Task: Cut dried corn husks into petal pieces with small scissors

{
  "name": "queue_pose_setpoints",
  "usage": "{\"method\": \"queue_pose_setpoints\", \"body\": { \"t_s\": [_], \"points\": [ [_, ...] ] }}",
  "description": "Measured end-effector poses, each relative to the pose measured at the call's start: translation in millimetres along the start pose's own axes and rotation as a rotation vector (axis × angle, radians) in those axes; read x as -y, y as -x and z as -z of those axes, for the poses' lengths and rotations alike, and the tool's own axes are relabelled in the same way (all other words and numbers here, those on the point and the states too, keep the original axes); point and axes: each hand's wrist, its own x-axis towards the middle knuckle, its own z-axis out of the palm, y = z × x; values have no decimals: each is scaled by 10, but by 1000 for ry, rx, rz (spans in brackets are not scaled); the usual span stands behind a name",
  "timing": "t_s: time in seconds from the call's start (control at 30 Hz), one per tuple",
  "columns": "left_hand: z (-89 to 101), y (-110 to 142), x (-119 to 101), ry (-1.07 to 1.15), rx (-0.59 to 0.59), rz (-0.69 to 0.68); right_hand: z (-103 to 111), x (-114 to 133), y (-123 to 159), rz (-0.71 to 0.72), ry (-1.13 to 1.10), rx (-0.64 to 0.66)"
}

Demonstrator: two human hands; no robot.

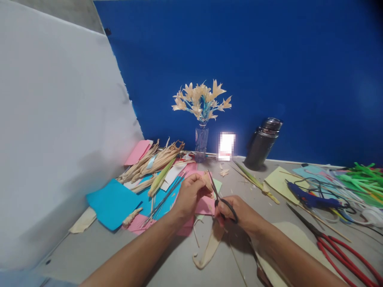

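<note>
In the middle of the view, my left hand (191, 191) pinches a small piece of dried corn husk (207, 181) between thumb and fingers. My right hand (231, 209) is closed round the black handles of small scissors (217, 195). The scissor blades point up and lie against the husk piece; whether they are cutting into it I cannot tell. Under my right hand a longer, curled husk strip (209, 251) lies on the grey table. Pink paper (206, 205) is beneath and behind my left hand.
Behind stand a clear vase (201, 143) of husk flowers (200, 97) and a dark flask (263, 144). Dried husks (161, 157), blue paper (112, 205) and thin wires (164, 199) lie left. At right are a blue glue gun (312, 195), red-handled scissors (338, 249) and green pipe cleaners (362, 179).
</note>
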Motion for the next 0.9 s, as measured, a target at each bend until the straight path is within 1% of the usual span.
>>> {"method": "queue_pose_setpoints", "body": {
  "t_s": [0.1,0.27,0.4,0.53,0.67,0.77,0.9],
  "points": [
    [-16,11,-18,-14,-5,8,6,-25,-6,-4,16,-9],
    [-3,-1,-7,-19,-7,7,-14,18,4,-35,27,-11],
    [18,-15,3,3,12,6,-29,35,12,-35,16,-12],
    [21,-9,-4,11,25,4,-25,2,11,-68,-15,-20],
    [5,19,9,7,35,9,-21,-34,2,-68,-9,-40],
    [-9,44,33,-37,49,13,-25,-43,-4,-64,3,-58],
    [-19,56,52,-74,26,13,-36,-46,-3,-31,4,-62]
  ]
}}
